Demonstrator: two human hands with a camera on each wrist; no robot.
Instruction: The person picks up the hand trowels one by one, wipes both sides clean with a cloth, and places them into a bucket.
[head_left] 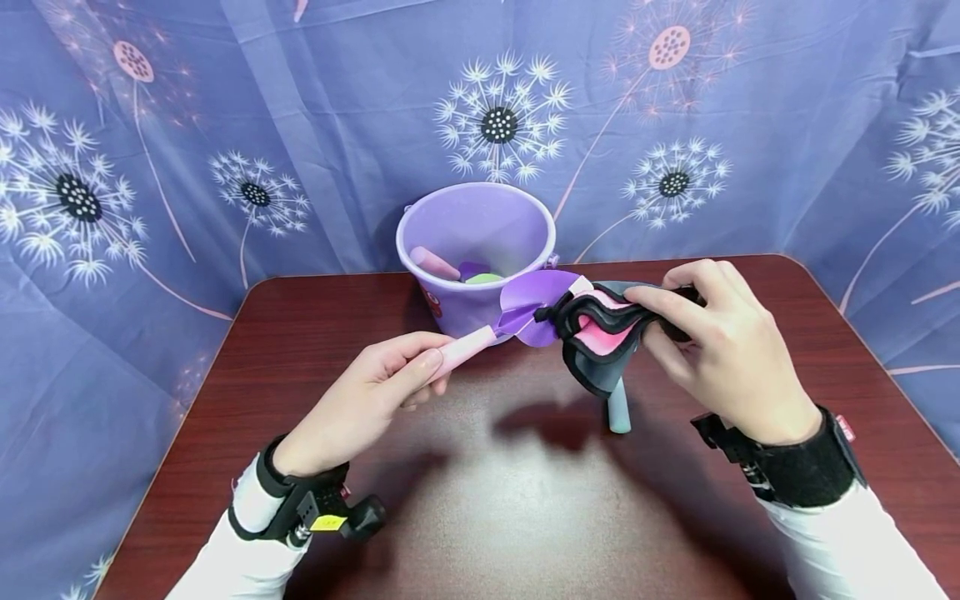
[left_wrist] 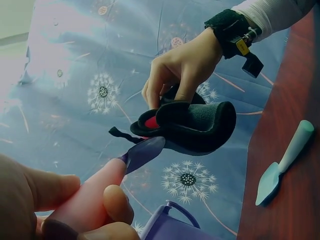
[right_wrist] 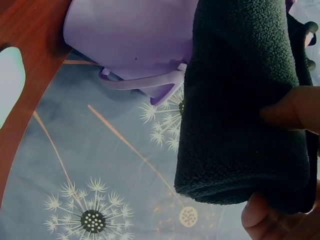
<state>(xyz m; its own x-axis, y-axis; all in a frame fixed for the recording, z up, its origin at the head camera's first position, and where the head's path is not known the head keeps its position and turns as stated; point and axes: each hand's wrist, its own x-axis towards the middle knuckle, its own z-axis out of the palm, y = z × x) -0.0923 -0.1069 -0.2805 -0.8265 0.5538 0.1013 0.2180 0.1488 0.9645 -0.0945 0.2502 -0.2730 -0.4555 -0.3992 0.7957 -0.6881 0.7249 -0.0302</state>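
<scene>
- Head view: the left hand (head_left: 401, 379) gripped a toy shovel (head_left: 528, 304) by its pink handle (head_left: 468, 348), thumb along the top and fingers curled beneath. The shovel's purple blade pointed up and away, toward the other hand.
- Head view: the right hand (head_left: 720, 342) pinched a folded dark fleece piece (head_left: 607, 333) between thumb and fingers. Black edging ran in waves round its pink lining, and a short black cord (head_left: 542, 314) stuck out in front of the purple blade. Both held things were up above the table (head_left: 300, 350).
- Head view: a teal shovel (head_left: 618, 408) showed its handle below the fleece. The purple bucket (head_left: 465, 310) stood at the back of the table, behind the toy shovel; inside it were a pink stick-like piece (head_left: 435, 263), a purple piece (head_left: 471, 269) and a light green piece (head_left: 483, 278). A blue curtain with dandelions (head_left: 337, 125) hung behind.
- Left wrist view: thumb and fingers were clamped round the pink handle. The blade's tip overlapped the fleece's lower edge; whether they touched could not be told. The teal shovel lay on the table, well apart from both hands, and part of the bucket showed at the bottom.
- Right wrist view: the right thumb pressed on the dark fleece, with fingers at its lower edge. The bucket and its handle (right_wrist: 140, 84) showed beside it.
</scene>
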